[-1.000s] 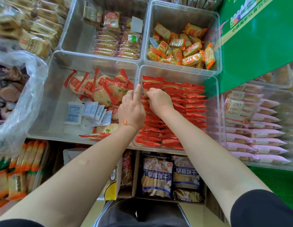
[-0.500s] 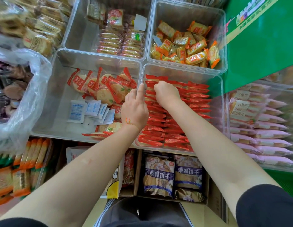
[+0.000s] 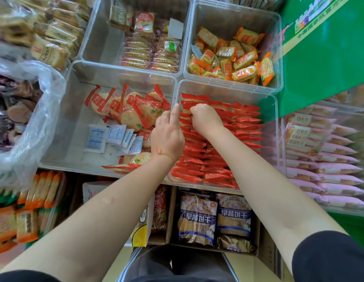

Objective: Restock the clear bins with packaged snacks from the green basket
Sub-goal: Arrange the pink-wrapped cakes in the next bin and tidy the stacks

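Rows of red snack packets [image 3: 244, 127] stand on edge and fill the near right clear bin [image 3: 227, 88]. My right hand [image 3: 205, 119] is at the far end of the left row, its fingers curled down into the packets and gripping them. My left hand [image 3: 168, 135] rests on the wall between this bin and the near left bin [image 3: 75, 110]. Its index finger lies straight along the wall, the other fingers bend down, and the thumb is hidden. The left bin holds loose round rice crackers in red-edged wrappers [image 3: 132, 110] and several small white sachets [image 3: 114, 137].
Two more clear bins stand behind, with orange-yellow packets [image 3: 234, 58] and pale biscuits [image 3: 152, 55]. Pink packets [image 3: 329, 159] fill a bin on the right under a green panel [image 3: 327, 58]. A plastic bag [image 3: 24, 110] sits left. Boxes of biscuit bags [image 3: 213, 218] stand below.
Both hands have moved away from me along the left row of red packets, toward the far end of the bin. The right hand's grip stays curled.
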Tool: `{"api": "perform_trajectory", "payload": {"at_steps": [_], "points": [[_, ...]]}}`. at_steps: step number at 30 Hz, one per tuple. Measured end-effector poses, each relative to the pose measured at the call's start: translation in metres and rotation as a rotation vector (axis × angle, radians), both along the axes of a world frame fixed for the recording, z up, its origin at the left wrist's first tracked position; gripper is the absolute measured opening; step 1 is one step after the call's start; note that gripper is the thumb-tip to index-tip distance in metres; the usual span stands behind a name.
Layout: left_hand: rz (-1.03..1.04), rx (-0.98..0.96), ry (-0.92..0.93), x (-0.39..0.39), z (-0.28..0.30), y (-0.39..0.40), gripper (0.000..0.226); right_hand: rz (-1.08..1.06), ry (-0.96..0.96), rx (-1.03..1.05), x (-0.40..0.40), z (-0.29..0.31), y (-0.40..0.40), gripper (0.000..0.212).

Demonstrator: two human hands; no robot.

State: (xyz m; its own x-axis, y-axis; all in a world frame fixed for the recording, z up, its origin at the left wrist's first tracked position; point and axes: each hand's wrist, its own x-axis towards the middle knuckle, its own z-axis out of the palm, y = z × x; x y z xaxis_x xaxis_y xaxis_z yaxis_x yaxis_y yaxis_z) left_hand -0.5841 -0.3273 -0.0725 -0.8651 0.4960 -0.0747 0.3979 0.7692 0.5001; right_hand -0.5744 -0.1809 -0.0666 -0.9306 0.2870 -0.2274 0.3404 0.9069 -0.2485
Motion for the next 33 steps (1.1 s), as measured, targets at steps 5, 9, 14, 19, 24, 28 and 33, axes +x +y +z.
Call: {"api": "perform_trajectory", "payload": {"at_steps": [5,9,14,19,24,28,33], "points": [[0.001,0.012,-0.002,0.001,0.001,0.000,0.062,-0.126,0.194,0.041,-0.002,0.012,0.015,0.023],[0.000,0.022,0.005,0.001,0.001,0.000,0.060,-0.097,0.059,0.029,-0.007,0.004,0.015,0.015],[0.002,0.001,-0.004,0.000,0.001,0.000,0.060,-0.042,0.050,0.042,-0.010,0.002,0.005,0.015],[0.002,-0.002,-0.007,0.000,0.000,0.000,0.060,-0.047,0.202,0.054,-0.006,0.004,0.003,0.017],[-0.002,-0.012,-0.015,0.001,0.001,0.000,0.060,-0.061,0.110,0.007,-0.004,-0.010,0.003,0.019],[0.000,0.001,-0.015,0.000,0.002,0.000,0.059,-0.086,0.126,0.061,-0.008,0.003,0.011,0.025],[0.000,0.012,-0.006,0.000,0.002,0.000,0.059,-0.096,0.275,0.149,-0.004,0.002,0.014,0.026]]}}
